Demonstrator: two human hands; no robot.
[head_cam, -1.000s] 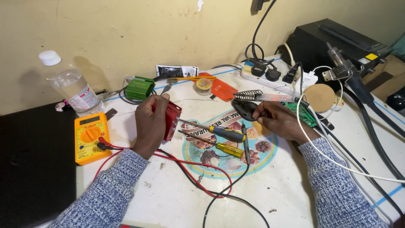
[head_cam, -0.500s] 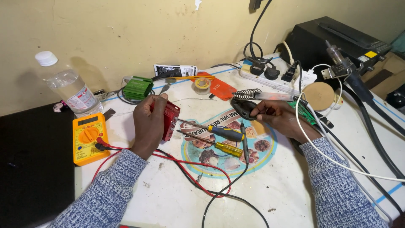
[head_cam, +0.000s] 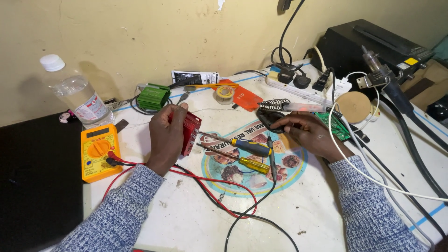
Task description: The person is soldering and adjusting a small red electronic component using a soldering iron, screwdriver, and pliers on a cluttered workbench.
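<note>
Far left: clear plastic water bottle with white cap, yellow box meter with round dial below it.

Left of middle: left hand, fingers wrapped tight on small red ribbed box, box stands on edge.

Middle: two screwdrivers, red and black wires.

Right of middle: right hand, fingers closed on black stand of soldering iron.

Risk: hot iron may burn fingers or melt wires; bottle may tip onto meter.

White messy table, yellowish wall behind.

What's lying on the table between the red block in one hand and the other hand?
In the head view, two screwdrivers lie between the red block and the right hand: a blue-handled screwdriver and a yellow-handled screwdriver, beside a black probe.
</note>
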